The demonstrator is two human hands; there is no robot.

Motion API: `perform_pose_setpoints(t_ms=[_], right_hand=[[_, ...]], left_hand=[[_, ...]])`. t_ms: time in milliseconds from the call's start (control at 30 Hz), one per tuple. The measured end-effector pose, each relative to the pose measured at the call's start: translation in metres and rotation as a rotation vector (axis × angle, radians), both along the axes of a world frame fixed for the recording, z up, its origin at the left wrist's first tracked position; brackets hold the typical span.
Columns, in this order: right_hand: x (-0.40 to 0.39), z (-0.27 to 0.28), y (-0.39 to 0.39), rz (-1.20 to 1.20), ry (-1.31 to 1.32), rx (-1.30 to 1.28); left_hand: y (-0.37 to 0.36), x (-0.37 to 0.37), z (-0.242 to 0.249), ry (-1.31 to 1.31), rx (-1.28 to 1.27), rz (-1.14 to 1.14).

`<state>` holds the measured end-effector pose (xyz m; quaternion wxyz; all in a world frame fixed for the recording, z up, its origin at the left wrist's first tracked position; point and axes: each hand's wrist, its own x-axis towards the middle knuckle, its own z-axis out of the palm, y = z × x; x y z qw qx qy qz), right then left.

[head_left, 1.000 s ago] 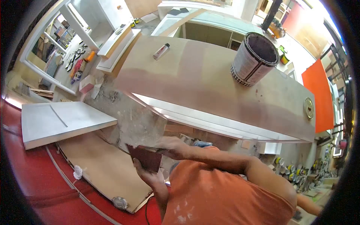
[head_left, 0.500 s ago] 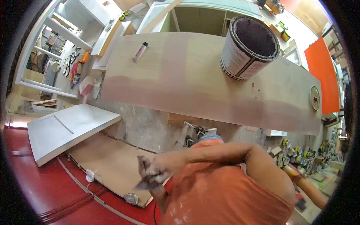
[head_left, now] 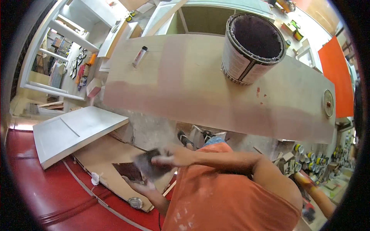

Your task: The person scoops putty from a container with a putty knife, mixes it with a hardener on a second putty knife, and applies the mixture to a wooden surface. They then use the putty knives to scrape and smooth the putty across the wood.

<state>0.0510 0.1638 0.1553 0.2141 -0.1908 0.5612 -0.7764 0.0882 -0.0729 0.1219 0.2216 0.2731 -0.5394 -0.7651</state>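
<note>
My right hand [head_left: 173, 157] reaches across in front of the orange shirt and grips a flat, dark rectangular putty spreader [head_left: 150, 163], blurred by motion. Just below it, my left hand [head_left: 142, 187] holds a second putty spreader [head_left: 127, 171], dark brown and flat, from underneath. The two blades are close together and overlap in this view. Both hands are over a brown cardboard sheet [head_left: 94, 152]. On the wooden board ahead, a large opened can [head_left: 243, 63] stands near a small tube [head_left: 140, 56] with a dark cap.
The board [head_left: 192, 92] carries pinkish smears, red specks and a round lid [head_left: 328, 104]. A white panel [head_left: 77, 131] rests at the left over a red surface [head_left: 23, 169]. A crumpled wad [head_left: 135, 203] lies at the cardboard's edge. Several cans [head_left: 308, 157] cluster at the right.
The hands were bunched together and have moved apart, so both dark spreaders now show flat. A second shoe has come into view on the floor, and the view has shifted slightly.
</note>
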Motion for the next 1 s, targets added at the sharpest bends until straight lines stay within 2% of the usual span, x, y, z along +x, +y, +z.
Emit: perform_pose_setpoints(t_ms=[67, 100, 167, 200, 233, 267, 300, 333, 400, 433, 467, 500, 533, 567, 600, 667, 700, 733, 800, 867, 900, 933, 967, 1000], right_hand=[[0.005, 0.002, -0.002, -0.201, -0.405, 0.052], [0.010, 0.006, -0.006, -0.278, -0.391, 0.010], [0.017, -0.006, -0.018, -0.260, -0.365, 0.064], [0.019, -0.010, -0.021, -0.262, -0.344, 0.109], [0.020, -0.005, -0.021, -0.366, -0.215, 0.152], [0.019, -0.006, -0.023, -0.357, -0.204, 0.161], [0.016, -0.009, -0.024, -0.380, -0.261, 0.094], [0.014, -0.008, -0.025, -0.404, -0.318, 0.025], [0.004, 0.005, -0.021, -0.405, -0.281, 0.071], [-0.004, 0.017, -0.017, -0.412, -0.250, 0.109], [-0.014, 0.025, -0.013, -0.420, -0.214, 0.147], [-0.023, 0.028, -0.011, -0.465, -0.149, 0.233], [-0.030, 0.038, -0.012, -0.507, -0.131, 0.214], [-0.032, 0.040, -0.014, -0.516, -0.116, 0.237], [-0.034, 0.041, -0.018, -0.516, -0.096, 0.260], [-0.022, 0.016, -0.050, -0.741, 0.178, -0.227], [-0.023, 0.004, -0.045, -0.576, 0.593, -0.121], [-0.015, 0.000, -0.046, -0.285, 0.385, -0.108], [-0.024, 0.002, -0.061, -0.027, 0.888, 0.307], [-0.016, -0.023, -0.064, 0.410, 0.848, 0.953], [-0.010, -0.038, -0.063, 0.373, 0.825, 0.955], [-0.007, -0.045, -0.061, 0.322, 0.804, 0.964], [-0.011, -0.050, -0.048, 0.344, 0.825, 0.962], [-0.010, -0.049, -0.037, 0.273, 0.284, 0.821]], left_hand=[[-0.002, -0.010, 0.009, 0.081, 0.199, 0.030], [0.000, -0.012, 0.009, 0.090, 0.205, 0.045], [0.009, -0.010, 0.007, 0.171, 0.035, 0.079], [0.020, -0.008, 0.013, 0.180, 0.046, 0.095], [0.035, -0.004, 0.025, 0.028, -0.068, 0.093], [0.042, -0.002, 0.031, -0.127, -0.182, 0.088], [0.017, 0.014, 0.014, -0.415, -0.675, -0.110], [0.010, 0.020, 0.010, -0.408, -0.664, -0.104], [0.000, 0.029, 0.007, -0.332, -1.097, -0.563], [-0.004, 0.031, 0.016, -0.268, -0.983, -0.751], [-0.003, 0.029, 0.024, -0.260, -0.978, -0.744], [-0.001, 0.028, 0.030, -0.127, -1.069, -0.822], [-0.003, 0.030, 0.034, 0.000, -1.159, -0.894], [-0.035, 0.047, 0.003, -0.314, -0.974, -0.943], [-0.026, 0.045, 0.006, -0.322, -0.966, -0.908], [0.004, 0.033, 0.021, -0.073, 0.485, -0.246], [0.002, 0.029, 0.021, 0.119, 0.768, -0.409], [-0.003, 0.030, 0.018, 0.341, 1.028, -0.571], [0.003, 0.038, 0.003, 0.351, 0.655, -0.286], [0.007, 0.044, 0.030, 0.263, 0.482, -0.075], [-0.016, 0.043, 0.022, 0.192, 0.636, -0.094], [-0.028, 0.040, 0.032, 0.213, 0.632, -0.078], [-0.030, 0.033, 0.044, 0.124, 0.559, 0.004], [-0.036, 0.037, 0.052, 0.037, 0.493, 0.087]])
